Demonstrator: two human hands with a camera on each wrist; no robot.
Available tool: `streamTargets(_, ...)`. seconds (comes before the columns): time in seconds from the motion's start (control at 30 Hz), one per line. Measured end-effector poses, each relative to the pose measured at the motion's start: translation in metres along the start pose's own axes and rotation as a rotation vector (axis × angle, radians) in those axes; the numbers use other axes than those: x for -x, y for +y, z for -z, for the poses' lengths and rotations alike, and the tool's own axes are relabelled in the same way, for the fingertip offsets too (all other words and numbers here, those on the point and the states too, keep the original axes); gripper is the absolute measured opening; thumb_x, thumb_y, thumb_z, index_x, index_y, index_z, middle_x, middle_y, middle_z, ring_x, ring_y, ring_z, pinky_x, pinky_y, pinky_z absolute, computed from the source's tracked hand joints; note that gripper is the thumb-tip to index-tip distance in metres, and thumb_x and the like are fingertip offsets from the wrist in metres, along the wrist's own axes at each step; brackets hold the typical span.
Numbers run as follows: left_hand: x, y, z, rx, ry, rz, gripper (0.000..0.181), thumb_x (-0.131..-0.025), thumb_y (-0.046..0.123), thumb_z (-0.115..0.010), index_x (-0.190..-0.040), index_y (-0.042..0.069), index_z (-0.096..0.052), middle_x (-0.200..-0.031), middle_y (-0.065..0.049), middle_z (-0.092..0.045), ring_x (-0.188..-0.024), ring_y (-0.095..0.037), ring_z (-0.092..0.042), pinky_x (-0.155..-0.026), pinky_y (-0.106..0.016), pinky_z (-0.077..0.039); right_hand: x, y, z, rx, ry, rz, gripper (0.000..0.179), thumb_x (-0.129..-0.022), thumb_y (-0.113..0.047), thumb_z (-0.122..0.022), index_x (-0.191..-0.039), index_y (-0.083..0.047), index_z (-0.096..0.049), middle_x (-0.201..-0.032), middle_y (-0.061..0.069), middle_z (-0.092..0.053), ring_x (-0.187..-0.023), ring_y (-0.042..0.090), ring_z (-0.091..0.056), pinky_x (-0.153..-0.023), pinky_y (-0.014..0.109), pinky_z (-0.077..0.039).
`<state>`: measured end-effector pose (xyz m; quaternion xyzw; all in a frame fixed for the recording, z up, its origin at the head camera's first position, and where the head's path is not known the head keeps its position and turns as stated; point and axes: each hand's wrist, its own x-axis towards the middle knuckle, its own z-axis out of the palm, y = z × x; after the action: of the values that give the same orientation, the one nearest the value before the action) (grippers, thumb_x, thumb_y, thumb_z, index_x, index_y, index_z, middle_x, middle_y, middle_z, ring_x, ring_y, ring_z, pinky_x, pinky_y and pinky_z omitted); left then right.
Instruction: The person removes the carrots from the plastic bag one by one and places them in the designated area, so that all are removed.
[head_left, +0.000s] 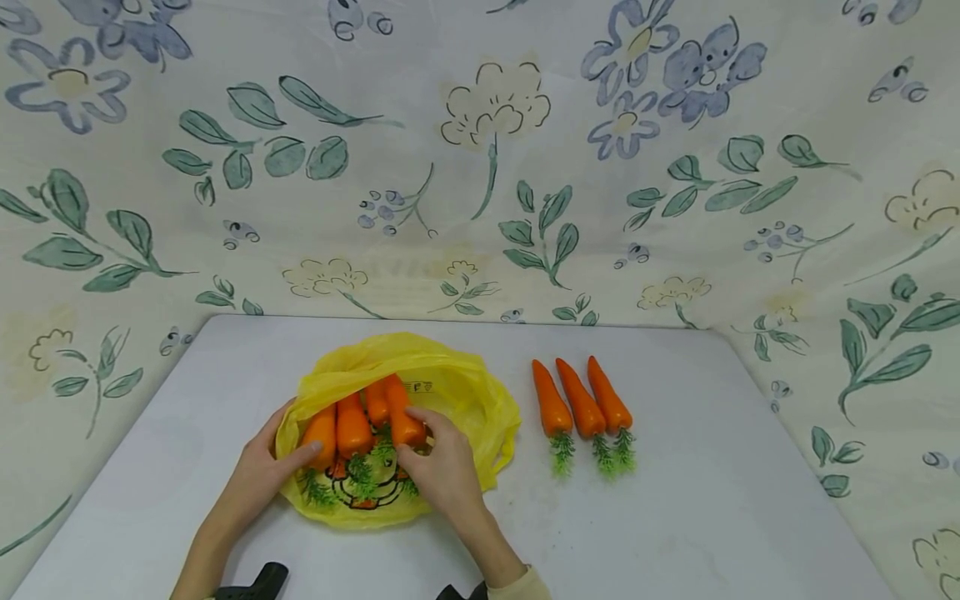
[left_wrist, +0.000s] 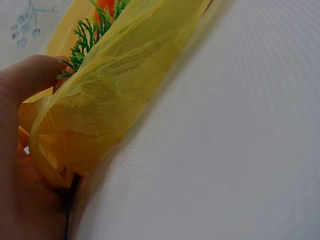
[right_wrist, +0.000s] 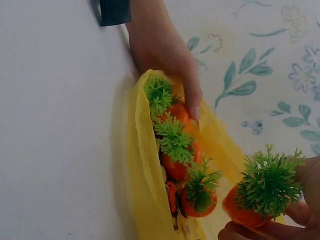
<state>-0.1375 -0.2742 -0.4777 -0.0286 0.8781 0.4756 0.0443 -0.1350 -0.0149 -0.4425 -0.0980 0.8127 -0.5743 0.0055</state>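
Note:
A yellow plastic bag [head_left: 480, 408] lies with its mouth toward me and several orange carrots [head_left: 352, 427] inside, their green tops facing the near edge. My left hand [head_left: 258, 467] grips the bag's left side, fingers outside it and thumb over the leftmost carrot [head_left: 322, 435]. In the left wrist view the thumb [left_wrist: 37, 72] reaches over the bag's rim beside a green top. With thumb and fingers, my right hand [head_left: 450, 471] pinches the rightmost carrot [head_left: 397, 396] at its thick end; the right wrist view shows this carrot's leafy top [right_wrist: 270, 187] between the fingers.
Three more carrots [head_left: 577, 400] lie side by side on the white table [head_left: 675, 517], right of the bag, tips pointing away. A flower-patterned cloth [head_left: 465, 208] hangs behind the table. Black wrist-camera parts [head_left: 258, 583] show at the bottom edge.

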Motion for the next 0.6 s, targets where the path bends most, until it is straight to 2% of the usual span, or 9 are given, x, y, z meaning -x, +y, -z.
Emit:
streamTargets(0.23, 0.000, -0.003, 0.000, 0.008, 0.002, -0.004, 0.088, -0.095, 0.043, -0.062, -0.160, 0.015, -0.010, -0.159, -0.027, -0.022, -0.143, -0.051, -0.023, -0.110, -0.072, -0.025, 0.002, -0.004, 0.006, -0.018, -0.011, 0.009, 0.044, -0.088, -0.008, -0.068, -0.131, -0.012, -0.063, -0.131, 0.009, -0.062, -0.105, 0.019, -0.065, -0.073, 0.015, -0.055)
streamTargets(0.6, -0.001, -0.001, 0.000, 0.005, -0.003, 0.008, 0.089, -0.095, 0.045, -0.062, -0.160, 0.015, -0.010, -0.160, -0.027, -0.021, -0.143, -0.051, -0.022, -0.110, -0.072, -0.024, 0.001, -0.004, 0.021, -0.002, -0.038, 0.034, 0.043, -0.088, -0.008, -0.070, -0.131, -0.011, -0.064, -0.130, 0.008, -0.063, -0.114, 0.022, -0.063, -0.081, 0.018, -0.056)
